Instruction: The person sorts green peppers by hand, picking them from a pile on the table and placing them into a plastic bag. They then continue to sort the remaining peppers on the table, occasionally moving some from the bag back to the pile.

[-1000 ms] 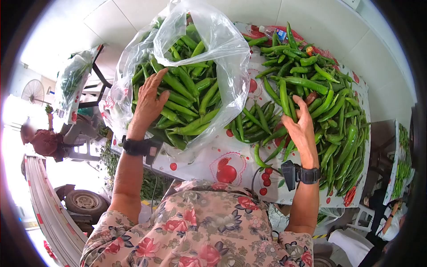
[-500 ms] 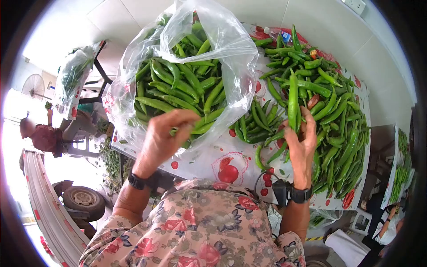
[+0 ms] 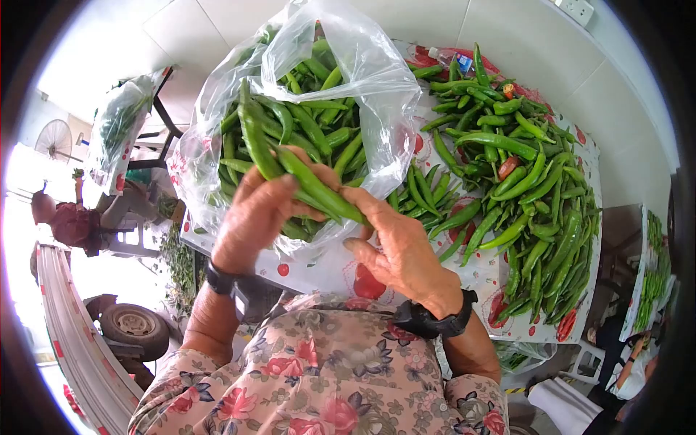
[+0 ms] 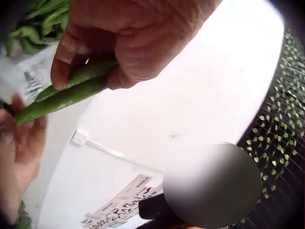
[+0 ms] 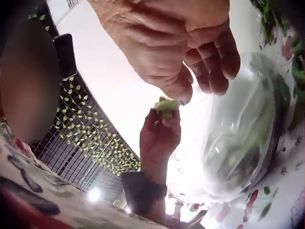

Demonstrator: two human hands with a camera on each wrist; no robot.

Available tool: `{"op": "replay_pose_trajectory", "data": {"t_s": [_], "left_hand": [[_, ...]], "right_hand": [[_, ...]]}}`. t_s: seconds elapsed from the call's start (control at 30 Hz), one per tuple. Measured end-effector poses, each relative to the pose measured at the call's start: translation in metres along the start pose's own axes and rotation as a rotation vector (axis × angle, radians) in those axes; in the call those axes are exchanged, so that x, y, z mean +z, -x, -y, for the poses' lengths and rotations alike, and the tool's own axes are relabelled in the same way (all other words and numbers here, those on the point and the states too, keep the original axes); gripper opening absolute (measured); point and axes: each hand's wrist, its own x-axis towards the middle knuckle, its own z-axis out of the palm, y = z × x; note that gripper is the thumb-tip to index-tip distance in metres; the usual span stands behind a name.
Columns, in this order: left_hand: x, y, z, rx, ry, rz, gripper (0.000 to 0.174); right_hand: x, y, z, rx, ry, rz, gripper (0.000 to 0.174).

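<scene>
Over the near side of a clear plastic bag (image 3: 388, 94) full of green chili peppers, my left hand (image 3: 250, 221) grips long green peppers (image 3: 257, 138). In the left wrist view, two green peppers (image 4: 71, 90) lie side by side between the thumb and fingers of my left hand (image 4: 147, 38). My right hand (image 3: 406, 254) pinches the far end of a green pepper (image 3: 319, 187) between index finger and thumb. In the right wrist view my right hand (image 5: 176, 47) meets the left hand (image 5: 159, 136) at a pepper's end (image 5: 167, 105).
A large heap of loose green peppers (image 3: 544, 196) covers the right of the table, with a reddish pepper (image 3: 509, 168) among them. A plastic bottle (image 3: 460, 59) lies behind it. The tablecloth (image 3: 326, 272) has a fruit print. Another person (image 3: 69, 225) is at far left.
My right hand has moved left from the heap with a pepper to meet my left hand. My left hand came off the peppers in the bag and now holds peppers above it.
</scene>
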Motion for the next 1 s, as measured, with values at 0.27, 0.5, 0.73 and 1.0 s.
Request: {"op": "replay_pose_trajectory", "data": {"t_s": [0.27, 0.5, 0.73, 1.0], "left_hand": [[-0.066, -0.008, -0.056, 0.365, -0.481, -0.293, 0.044], [-0.091, -0.044, -0.013, 0.182, -1.288, -0.369, 0.051], [-0.09, -0.039, 0.001, 0.228, -1.401, -0.286, 0.044], [-0.096, -0.028, 0.013, 0.243, -1.358, -0.357, 0.04]], "right_hand": [[-0.037, 0.057, -0.04, 0.27, 0.15, -0.157, 0.023], [-0.03, 0.094, -0.062, 0.67, 0.486, 0.091, 0.026], [0.001, 0.101, -0.088, 0.574, 0.615, -0.017, 0.024], [0.0, 0.105, -0.089, 0.472, 0.499, 0.005, 0.019]]}}
